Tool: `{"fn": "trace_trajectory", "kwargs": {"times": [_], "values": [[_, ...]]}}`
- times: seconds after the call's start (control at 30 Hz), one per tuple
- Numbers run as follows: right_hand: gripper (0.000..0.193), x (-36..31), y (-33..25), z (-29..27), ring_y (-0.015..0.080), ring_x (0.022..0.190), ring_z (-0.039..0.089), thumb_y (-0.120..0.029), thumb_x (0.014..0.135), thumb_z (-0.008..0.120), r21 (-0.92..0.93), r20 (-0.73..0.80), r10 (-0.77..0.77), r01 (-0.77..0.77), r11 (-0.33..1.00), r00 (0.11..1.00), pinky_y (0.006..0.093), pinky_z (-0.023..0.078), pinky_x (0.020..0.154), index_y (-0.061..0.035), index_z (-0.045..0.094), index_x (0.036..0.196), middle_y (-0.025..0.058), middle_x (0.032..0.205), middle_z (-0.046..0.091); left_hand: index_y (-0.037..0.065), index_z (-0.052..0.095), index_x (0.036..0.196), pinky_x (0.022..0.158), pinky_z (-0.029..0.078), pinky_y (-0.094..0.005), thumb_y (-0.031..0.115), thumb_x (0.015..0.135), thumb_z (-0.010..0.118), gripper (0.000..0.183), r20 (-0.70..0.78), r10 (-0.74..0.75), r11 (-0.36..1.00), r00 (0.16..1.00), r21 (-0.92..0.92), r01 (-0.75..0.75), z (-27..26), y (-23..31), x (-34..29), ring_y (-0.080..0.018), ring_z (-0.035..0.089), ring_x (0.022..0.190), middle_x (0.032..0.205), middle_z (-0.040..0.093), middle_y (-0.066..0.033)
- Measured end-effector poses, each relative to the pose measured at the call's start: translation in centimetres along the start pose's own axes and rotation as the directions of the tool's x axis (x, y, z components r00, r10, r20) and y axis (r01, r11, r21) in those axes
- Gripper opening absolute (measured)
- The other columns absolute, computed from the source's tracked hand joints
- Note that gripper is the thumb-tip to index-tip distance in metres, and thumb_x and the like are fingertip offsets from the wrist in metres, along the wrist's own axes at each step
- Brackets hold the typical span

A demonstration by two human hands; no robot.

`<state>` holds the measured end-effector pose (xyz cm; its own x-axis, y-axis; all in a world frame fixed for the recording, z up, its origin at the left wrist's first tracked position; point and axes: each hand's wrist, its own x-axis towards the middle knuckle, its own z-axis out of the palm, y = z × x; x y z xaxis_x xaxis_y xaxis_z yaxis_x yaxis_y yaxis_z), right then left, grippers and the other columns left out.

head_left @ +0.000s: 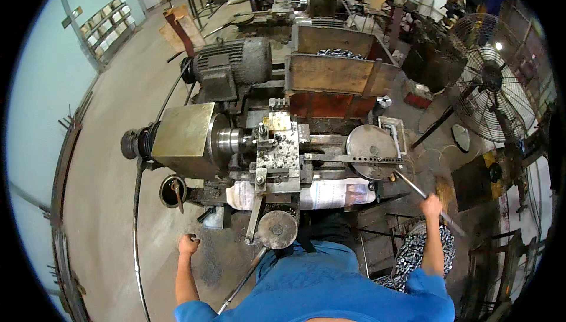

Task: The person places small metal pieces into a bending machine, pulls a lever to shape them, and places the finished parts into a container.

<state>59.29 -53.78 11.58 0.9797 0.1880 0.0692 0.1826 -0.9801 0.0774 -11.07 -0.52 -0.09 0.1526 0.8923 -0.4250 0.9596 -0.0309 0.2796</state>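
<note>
My right hand is wrapped around a long metal lever, which slants up to the round metal disc at the right end of a small lathe. My left hand hangs over the floor left of the machine, with its fingers curled; what it holds, if anything, is too small to name. In the lathe's middle stands the tool slide, strewn with metal chips, facing the chuck. A smaller round disc with a rod handle sits just in front of my body.
A wooden bin with small metal parts stands behind the lathe, near an electric motor. Many shiny metal parts are heaped by my right forearm. A caged fan stands far right. A round pot hangs left of the bed.
</note>
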Motion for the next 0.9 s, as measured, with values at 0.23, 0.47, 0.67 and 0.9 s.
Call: {"fn": "trace_trajectory", "kwargs": {"times": [0.23,0.47,0.67,0.9], "values": [[0.031,-13.5,-4.9,-3.5,0.0410,0.062,0.059,-0.023,0.054,0.054,0.163,0.021,-0.032,0.028,0.986,0.999,0.0473,0.048,0.058,0.0001,0.054,0.076,0.0242,0.063,0.057,0.002,0.065,0.099,0.063,0.052,-0.0309,0.019,0.070,0.062,0.033,0.102,-0.105,0.975,0.989,-0.186,0.122,1.8,-2.3,-2.8,-0.0200,0.064,0.053,0.066,0.065,-0.0149],[0.036,-14.7,-5.6,-3.7,0.0430,0.065,0.058,-0.024,0.055,0.053,0.185,0.040,-0.011,0.003,0.983,0.999,0.0486,0.047,0.061,0.0006,0.056,0.080,0.0244,0.067,0.059,-0.002,0.064,0.097,0.063,0.051,-0.0342,0.019,0.070,0.064,0.034,0.017,-0.012,0.974,1.000,-0.228,0.016,-1.0,3.5,-0.3,-0.0257,0.064,0.059,0.071,0.064,-0.0184],[0.032,-11.7,-3.8,-3.3,0.0377,0.063,0.060,-0.026,0.060,0.056,0.108,0.025,-0.051,0.048,0.993,0.998,0.0474,0.048,0.060,-0.0032,0.055,0.083,0.0204,0.068,0.061,0.001,0.061,0.105,0.073,0.050,-0.0396,0.025,0.072,0.066,0.041,-0.176,0.287,0.956,0.942,0.116,-0.270,-2.8,9.7,1.0,-0.0335,0.062,0.084,0.093,0.063,-0.0219],[0.037,4.2,-1.8,-2.0,0.0282,0.099,0.054,-0.029,0.067,0.062,-0.064,0.002,0.011,-0.011,0.998,1.000,0.0436,0.040,0.087,-0.0147,0.061,0.101,0.0100,0.100,0.060,0.001,0.062,0.087,0.067,0.050,-0.0427,0.040,0.077,0.060,0.040,-0.209,0.244,0.932,0.947,0.321,-0.169,2.1,10.7,3.0,-0.0349,0.062,0.079,0.082,0.063,-0.0199]]}}
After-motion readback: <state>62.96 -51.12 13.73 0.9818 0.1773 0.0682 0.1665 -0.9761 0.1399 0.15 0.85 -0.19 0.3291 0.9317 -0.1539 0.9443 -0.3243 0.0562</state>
